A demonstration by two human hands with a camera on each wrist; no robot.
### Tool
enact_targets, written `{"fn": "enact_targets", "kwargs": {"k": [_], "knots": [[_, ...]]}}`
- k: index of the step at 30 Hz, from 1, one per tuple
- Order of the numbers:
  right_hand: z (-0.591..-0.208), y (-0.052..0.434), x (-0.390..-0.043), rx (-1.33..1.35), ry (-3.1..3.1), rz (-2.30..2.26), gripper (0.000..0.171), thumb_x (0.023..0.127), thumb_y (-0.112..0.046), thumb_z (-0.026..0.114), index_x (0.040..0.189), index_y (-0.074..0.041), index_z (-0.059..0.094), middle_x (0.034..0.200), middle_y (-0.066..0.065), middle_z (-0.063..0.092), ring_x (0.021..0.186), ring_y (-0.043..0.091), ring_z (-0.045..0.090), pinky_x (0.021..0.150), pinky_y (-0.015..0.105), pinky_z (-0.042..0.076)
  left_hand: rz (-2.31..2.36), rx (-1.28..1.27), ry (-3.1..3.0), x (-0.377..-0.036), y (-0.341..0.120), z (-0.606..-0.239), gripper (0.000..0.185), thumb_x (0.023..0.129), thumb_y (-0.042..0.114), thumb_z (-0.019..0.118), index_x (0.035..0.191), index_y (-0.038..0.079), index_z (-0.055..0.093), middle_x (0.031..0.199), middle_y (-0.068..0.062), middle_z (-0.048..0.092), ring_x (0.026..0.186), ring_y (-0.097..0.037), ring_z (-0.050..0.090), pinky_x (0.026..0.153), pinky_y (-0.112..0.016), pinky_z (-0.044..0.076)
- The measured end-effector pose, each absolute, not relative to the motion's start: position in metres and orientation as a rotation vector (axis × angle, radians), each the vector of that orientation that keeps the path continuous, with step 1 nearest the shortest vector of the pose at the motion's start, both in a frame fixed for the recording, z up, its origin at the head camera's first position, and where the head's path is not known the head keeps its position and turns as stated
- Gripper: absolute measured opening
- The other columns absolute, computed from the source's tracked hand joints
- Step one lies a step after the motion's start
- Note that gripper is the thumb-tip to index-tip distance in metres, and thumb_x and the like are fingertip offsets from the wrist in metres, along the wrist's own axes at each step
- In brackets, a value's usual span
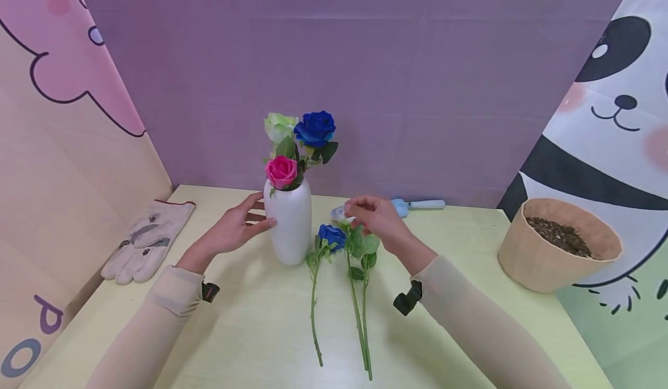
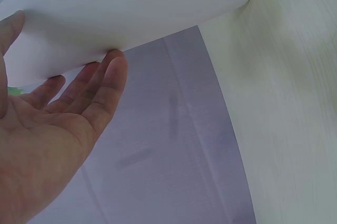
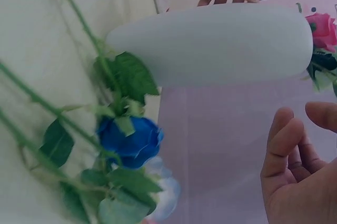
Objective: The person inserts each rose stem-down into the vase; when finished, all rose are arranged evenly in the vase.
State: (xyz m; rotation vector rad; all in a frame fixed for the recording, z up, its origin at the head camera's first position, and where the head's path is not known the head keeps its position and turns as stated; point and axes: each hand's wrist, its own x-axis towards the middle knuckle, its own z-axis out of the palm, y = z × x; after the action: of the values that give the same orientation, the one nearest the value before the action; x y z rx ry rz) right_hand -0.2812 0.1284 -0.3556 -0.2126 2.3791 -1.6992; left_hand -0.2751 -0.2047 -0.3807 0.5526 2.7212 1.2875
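A white vase point(image 1: 288, 226) stands mid-table with a pink rose point(image 1: 281, 171), a blue rose point(image 1: 315, 128) and a pale green rose point(image 1: 279, 125) in it. My left hand point(image 1: 258, 212) rests its straight fingertips point(image 2: 113, 63) on the vase point(image 2: 131, 13) side. To the right of the vase lie loose stems: a blue rose point(image 1: 332, 235) and a pale rose point(image 1: 339, 214). My right hand point(image 1: 360, 209) hovers just over the pale rose with loosely curled fingers point(image 3: 281, 139) holding nothing. The vase point(image 3: 221, 42) and the lying blue rose point(image 3: 129, 139) show in the right wrist view.
A pair of work gloves point(image 1: 148, 238) lies at the far left of the table. A pot of soil point(image 1: 558, 244) stands at the right. A light blue trowel point(image 1: 417, 205) lies behind my right hand, against the purple backdrop.
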Motion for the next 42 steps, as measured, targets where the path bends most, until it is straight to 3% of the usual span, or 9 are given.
{"fn": "enact_targets", "kwargs": {"k": [6, 12, 16, 23, 42], "knots": [[-0.368, 0.144, -0.277, -0.186, 2.386, -1.644, 0.032, 0.100, -0.034, 0.061, 0.122, -0.010, 0.063, 0.108, 0.005, 0.069, 0.090, 0.021, 0.067, 0.069, 0.032, 0.052, 1.283, 0.556, 2.722, -0.275, -0.204, -0.381, 0.082, 0.096, 0.048, 0.063, 0.158, 0.016, 0.022, 0.147, -0.016, 0.049, 0.128, -0.038, 0.058, 0.101, -0.051, 0.053], [-0.380, 0.157, -0.271, -0.171, 2.370, -1.619, 0.031, 0.101, -0.032, 0.059, 0.122, -0.009, 0.064, 0.116, 0.011, 0.068, 0.095, 0.025, 0.067, 0.069, 0.032, 0.052, 1.279, 0.552, 2.724, -0.276, -0.205, -0.381, 0.082, 0.095, 0.049, 0.063, 0.158, 0.016, 0.022, 0.147, -0.016, 0.049, 0.129, -0.038, 0.058, 0.102, -0.051, 0.053], [-0.390, 0.163, -0.269, -0.138, 2.353, -1.610, 0.031, 0.102, -0.029, 0.058, 0.122, -0.006, 0.063, 0.112, 0.007, 0.069, 0.094, 0.025, 0.068, 0.069, 0.032, 0.053, 1.272, 0.549, 2.729, -0.275, -0.205, -0.382, 0.082, 0.095, 0.050, 0.063, 0.158, 0.016, 0.022, 0.147, -0.016, 0.049, 0.129, -0.038, 0.058, 0.101, -0.051, 0.053], [-0.412, 0.175, -0.263, -0.100, 2.338, -1.581, 0.036, 0.101, -0.029, 0.059, 0.124, -0.001, 0.062, 0.115, 0.016, 0.070, 0.097, 0.030, 0.069, 0.069, 0.032, 0.053, 1.276, 0.555, 2.727, -0.275, -0.205, -0.381, 0.081, 0.096, 0.050, 0.063, 0.158, 0.016, 0.022, 0.147, -0.016, 0.050, 0.129, -0.038, 0.058, 0.101, -0.051, 0.053], [-0.457, 0.189, -0.245, -0.020, 2.324, -1.491, 0.026, 0.098, -0.023, 0.063, 0.113, -0.002, 0.067, 0.103, 0.011, 0.074, 0.082, 0.019, 0.072, 0.066, 0.032, 0.056, 1.274, 0.523, 2.721, -0.276, -0.204, -0.381, 0.083, 0.095, 0.051, 0.063, 0.158, 0.016, 0.021, 0.148, -0.016, 0.048, 0.131, -0.038, 0.056, 0.102, -0.053, 0.052]]}}
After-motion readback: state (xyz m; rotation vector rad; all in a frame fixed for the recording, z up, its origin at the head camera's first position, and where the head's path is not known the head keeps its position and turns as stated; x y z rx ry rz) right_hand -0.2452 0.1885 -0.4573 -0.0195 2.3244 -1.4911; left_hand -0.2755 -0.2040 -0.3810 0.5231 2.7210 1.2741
